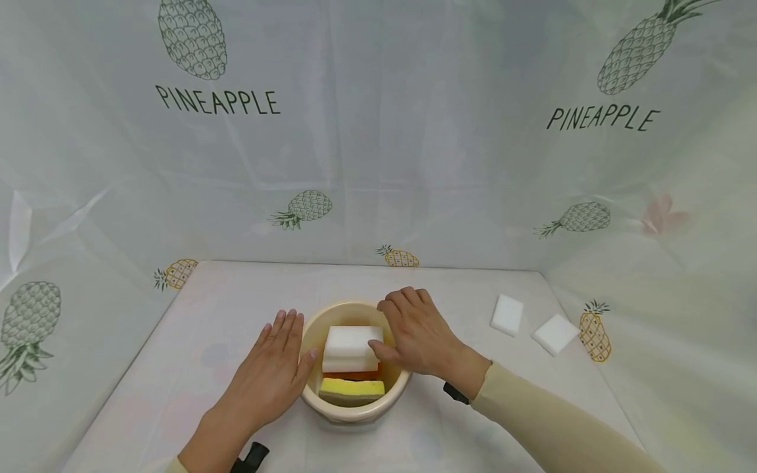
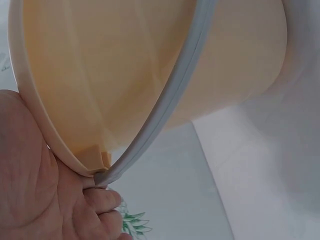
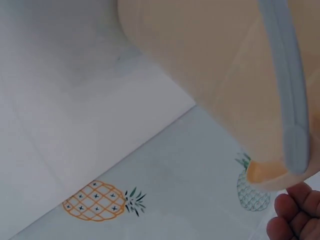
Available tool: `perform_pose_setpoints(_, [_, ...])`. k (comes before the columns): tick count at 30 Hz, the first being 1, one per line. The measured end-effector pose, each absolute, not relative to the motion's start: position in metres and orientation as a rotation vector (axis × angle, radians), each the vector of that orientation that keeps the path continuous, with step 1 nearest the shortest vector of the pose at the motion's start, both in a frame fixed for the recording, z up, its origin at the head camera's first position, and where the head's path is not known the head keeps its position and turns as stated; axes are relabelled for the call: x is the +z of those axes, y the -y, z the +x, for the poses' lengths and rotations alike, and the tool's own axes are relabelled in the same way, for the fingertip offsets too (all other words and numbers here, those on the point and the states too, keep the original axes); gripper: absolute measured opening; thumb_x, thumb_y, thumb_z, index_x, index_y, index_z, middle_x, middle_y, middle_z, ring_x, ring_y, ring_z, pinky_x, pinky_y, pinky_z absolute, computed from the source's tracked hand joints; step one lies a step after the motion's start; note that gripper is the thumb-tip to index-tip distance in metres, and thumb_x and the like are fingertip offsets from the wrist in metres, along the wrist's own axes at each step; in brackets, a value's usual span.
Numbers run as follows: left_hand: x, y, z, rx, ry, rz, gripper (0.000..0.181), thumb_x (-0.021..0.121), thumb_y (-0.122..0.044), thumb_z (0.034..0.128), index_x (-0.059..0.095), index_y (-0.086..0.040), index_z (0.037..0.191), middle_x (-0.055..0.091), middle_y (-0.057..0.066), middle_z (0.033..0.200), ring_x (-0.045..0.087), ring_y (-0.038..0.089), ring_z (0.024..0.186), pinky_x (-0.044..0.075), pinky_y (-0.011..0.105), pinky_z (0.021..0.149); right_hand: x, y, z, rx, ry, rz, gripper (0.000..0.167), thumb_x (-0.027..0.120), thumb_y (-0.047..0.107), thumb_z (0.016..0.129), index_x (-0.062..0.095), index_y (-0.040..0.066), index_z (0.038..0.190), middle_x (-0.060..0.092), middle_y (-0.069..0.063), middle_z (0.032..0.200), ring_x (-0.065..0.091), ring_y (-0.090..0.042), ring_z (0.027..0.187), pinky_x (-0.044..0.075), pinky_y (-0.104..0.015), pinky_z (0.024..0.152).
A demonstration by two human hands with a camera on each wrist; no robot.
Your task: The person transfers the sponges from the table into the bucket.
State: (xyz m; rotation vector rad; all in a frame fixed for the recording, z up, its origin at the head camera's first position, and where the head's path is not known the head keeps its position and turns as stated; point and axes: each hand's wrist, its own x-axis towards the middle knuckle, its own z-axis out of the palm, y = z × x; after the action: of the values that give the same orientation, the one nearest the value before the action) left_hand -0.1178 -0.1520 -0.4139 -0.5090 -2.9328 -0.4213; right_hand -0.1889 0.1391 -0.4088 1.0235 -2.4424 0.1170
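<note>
A cream bucket [image 1: 355, 414] stands upright at the table's front middle, its grey handle [image 2: 155, 115] hanging down outside. Inside it are a white sponge block [image 1: 353, 341], something orange [image 1: 361, 376] mostly hidden, and a yellow sponge [image 1: 351, 387] with a darker underside. My left hand [image 1: 266, 374] lies along the left rim with straight fingers, its thumb at the edge. On the other side, my right hand [image 1: 416, 332] holds the right rim with bent fingers. Its thumb reaches inside, overlapping the white block; whether it touches the block is unclear.
Two flat white pads [image 1: 506, 315] lie apart on the right of the pale table [image 1: 236, 315]. A pineapple-printed sheet [image 1: 414, 144] hangs behind the table and along both sides.
</note>
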Motion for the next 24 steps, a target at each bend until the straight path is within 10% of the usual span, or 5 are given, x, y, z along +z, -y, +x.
perform_pose_setpoints(10, [-0.414,0.153,-0.118,-0.423,2.934,-0.505,0.072,0.044,-0.043,0.1131,0.033,0.010,0.160,0.034,0.029,0.167,0.027,0.043,0.159,0.024,0.060,0.129,-0.404,-0.175,-0.201,0.112,2.353,0.896,0.057,0.050,0.056,0.106,0.064,0.002,0.119,0.064,-0.013,0.114,0.056,-0.034,0.103,0.045,-0.047,0.087])
perform_pose_setpoints(24, [-0.415,0.154,-0.119,-0.446,2.949,-0.519,0.073,0.043,-0.044,0.1133,0.031,0.009,0.161,0.032,0.028,0.168,0.024,0.043,0.160,0.023,0.061,0.129,-0.438,-0.278,-0.226,0.094,2.390,0.359,0.063,0.068,0.043,0.095,0.054,-0.011,0.124,0.057,-0.030,0.118,0.050,-0.050,0.105,0.043,-0.058,0.082])
